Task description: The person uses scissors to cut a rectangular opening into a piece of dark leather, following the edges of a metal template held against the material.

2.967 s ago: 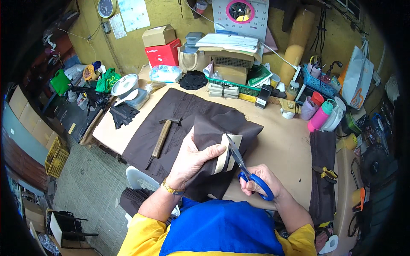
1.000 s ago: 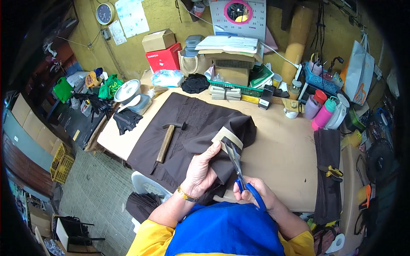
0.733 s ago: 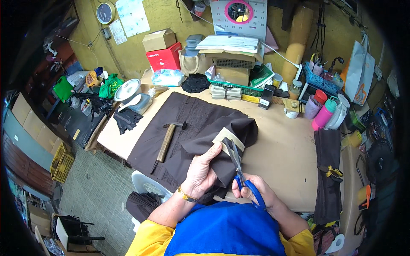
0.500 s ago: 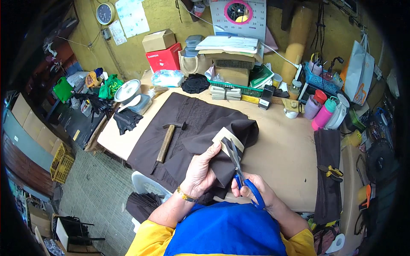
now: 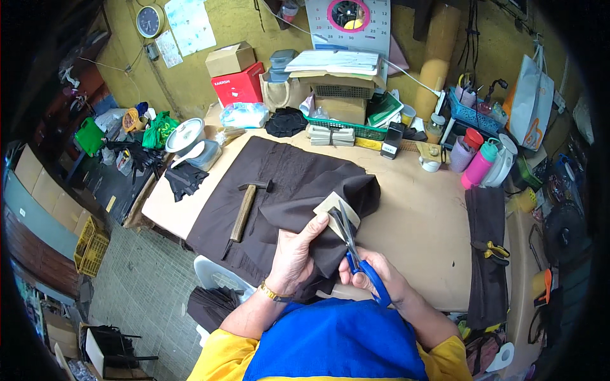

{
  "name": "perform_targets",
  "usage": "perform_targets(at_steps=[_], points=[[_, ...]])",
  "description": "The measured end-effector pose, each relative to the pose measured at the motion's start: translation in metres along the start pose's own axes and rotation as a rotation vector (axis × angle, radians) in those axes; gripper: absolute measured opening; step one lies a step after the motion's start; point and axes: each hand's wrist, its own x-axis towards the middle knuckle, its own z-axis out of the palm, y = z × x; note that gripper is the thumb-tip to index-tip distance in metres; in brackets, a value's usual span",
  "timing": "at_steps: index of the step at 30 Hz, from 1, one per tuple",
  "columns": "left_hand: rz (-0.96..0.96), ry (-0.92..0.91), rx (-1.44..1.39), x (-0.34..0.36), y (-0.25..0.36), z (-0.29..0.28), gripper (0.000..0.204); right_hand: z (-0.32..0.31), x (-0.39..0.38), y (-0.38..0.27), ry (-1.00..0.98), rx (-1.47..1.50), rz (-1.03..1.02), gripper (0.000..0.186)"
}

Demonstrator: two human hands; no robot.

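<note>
My left hand (image 5: 293, 253) is closed on the dark brown fabric (image 5: 289, 219) and a small cream-coloured piece (image 5: 331, 204) lying against it, with the thumb on top. In my right hand (image 5: 375, 273) is a pair of scissors (image 5: 353, 255) with blue handles, fingers through the loops. Its blades are parted and lie over the cream piece, pointing away from me. Whether the lower blade is under the piece is hard to make out. The fabric spreads across the table to the left, bunched up near my hands. A hammer (image 5: 244, 209) with a wooden handle rests on it.
Yellow-handled pliers (image 5: 490, 250) lie on a folded dark cloth (image 5: 486, 286) along the right table edge (image 5: 438, 254). Bottles, including a pink one (image 5: 478, 168), stand at the far right. Boxes and a green basket (image 5: 356, 131) line the back. A white chair (image 5: 219, 274) stands at the near left.
The view has shifted slightly. The scissor blades have shifted a little over the cream piece. Both hands keep their hold.
</note>
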Motion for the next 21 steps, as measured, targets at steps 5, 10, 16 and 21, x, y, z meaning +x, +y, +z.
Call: perform_targets(at_steps=[5, 10, 16, 21], points=[[-0.046, -0.028, 0.017, 0.001, 0.006, -0.008, 0.031, -0.003, -0.004, -0.01, -0.001, -0.046, 0.106, 0.048], [-0.06, -0.078, 0.022, 0.002, 0.01, -0.01, 0.03, -0.006, -0.004, -0.006, 0.01, -0.065, 0.122, 0.057], [-0.074, -0.09, 0.004, 0.001, 0.011, -0.011, 0.029, -0.005, -0.004, -0.005, 0.0, -0.026, 0.129, 0.057], [0.082, -0.042, 0.14, -0.003, 0.007, -0.001, 0.023, 0.0, -0.003, 0.002, -0.022, 0.067, 0.077, 0.035]])
